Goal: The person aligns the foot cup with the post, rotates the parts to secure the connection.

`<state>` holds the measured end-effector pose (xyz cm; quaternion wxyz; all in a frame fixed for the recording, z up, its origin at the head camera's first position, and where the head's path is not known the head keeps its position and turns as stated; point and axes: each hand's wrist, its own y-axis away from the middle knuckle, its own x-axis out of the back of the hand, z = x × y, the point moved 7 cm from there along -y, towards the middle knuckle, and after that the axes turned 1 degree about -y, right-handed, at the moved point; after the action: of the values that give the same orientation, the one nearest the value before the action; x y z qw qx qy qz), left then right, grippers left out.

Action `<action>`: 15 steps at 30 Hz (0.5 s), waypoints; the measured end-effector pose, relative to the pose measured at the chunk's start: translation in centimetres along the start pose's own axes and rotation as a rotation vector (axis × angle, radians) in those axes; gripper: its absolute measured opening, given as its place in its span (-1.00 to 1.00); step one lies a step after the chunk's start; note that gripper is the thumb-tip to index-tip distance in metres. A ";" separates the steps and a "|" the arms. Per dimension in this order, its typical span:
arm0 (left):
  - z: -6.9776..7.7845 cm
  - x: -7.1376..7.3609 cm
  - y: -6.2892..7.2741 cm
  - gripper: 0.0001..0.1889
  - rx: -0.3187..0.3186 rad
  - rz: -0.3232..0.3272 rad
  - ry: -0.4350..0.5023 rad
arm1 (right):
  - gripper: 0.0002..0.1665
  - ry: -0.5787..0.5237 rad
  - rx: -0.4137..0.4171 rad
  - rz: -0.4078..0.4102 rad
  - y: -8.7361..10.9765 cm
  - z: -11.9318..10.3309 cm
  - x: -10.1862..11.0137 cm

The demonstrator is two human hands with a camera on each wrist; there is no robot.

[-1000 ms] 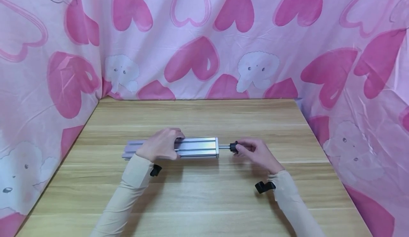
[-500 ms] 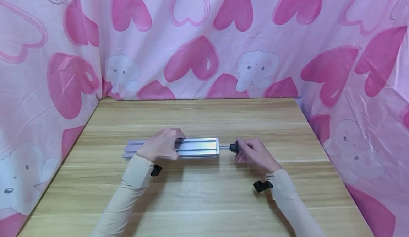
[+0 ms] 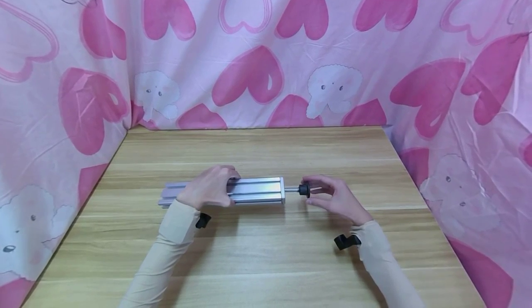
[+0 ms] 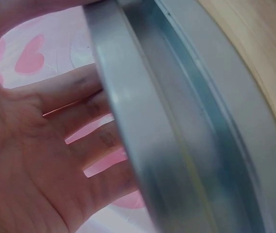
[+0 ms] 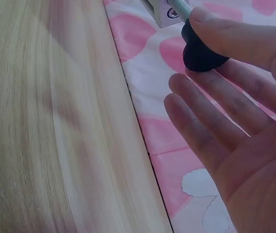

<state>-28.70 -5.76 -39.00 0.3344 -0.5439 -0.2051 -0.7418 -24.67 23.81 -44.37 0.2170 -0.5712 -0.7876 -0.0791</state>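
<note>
A silver aluminium profile (image 3: 257, 189) with long grooves lies sideways near the middle of the table in the head view. My left hand (image 3: 209, 189) grips it across its width, thumb on the near side; the grooved metal runs close past the palm in the left wrist view. From the end plate (image 3: 282, 190) on the right a threaded rod (image 3: 293, 190) sticks out, capped by a black lobed knob (image 3: 305, 190). The right hand (image 3: 332, 196) has its thumb and fingers around this knob. In the right wrist view the thumb lies against the knob (image 5: 201, 51), with several fingers extended behind it.
The wood-grain table (image 3: 257, 257) is bounded at the back and sides by a pink heart-patterned cloth (image 3: 249, 81). A black wrist mount (image 3: 202, 220) shows at the left cuff, another black mount (image 3: 347, 242) at the right one.
My right hand's fingers have shifted around the knob, from closer together half a second ago to spread above and below it now. The left hand and the profile stay in place.
</note>
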 end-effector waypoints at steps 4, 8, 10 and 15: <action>0.0 0.0 0.1 -0.49 -0.004 0.004 0.000 | -0.39 0.012 -0.006 -0.007 -0.1 0.1 -0.1; 0.0 0.0 0.2 -0.50 -0.003 0.005 0.010 | -0.47 0.033 -0.040 -0.001 -0.1 0.3 -0.1; 0.0 0.0 0.2 -0.50 -0.006 0.005 0.009 | -0.50 0.041 -0.069 -0.003 0.0 0.5 -0.1; 0.1 0.1 0.1 -0.51 -0.012 0.010 0.008 | -0.58 0.027 -0.128 -0.020 -0.2 0.9 -0.2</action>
<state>-28.57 -5.75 -38.90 0.3358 -0.5440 -0.1962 -0.7435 -25.02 23.94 -45.23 0.1898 -0.5748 -0.7837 -0.1390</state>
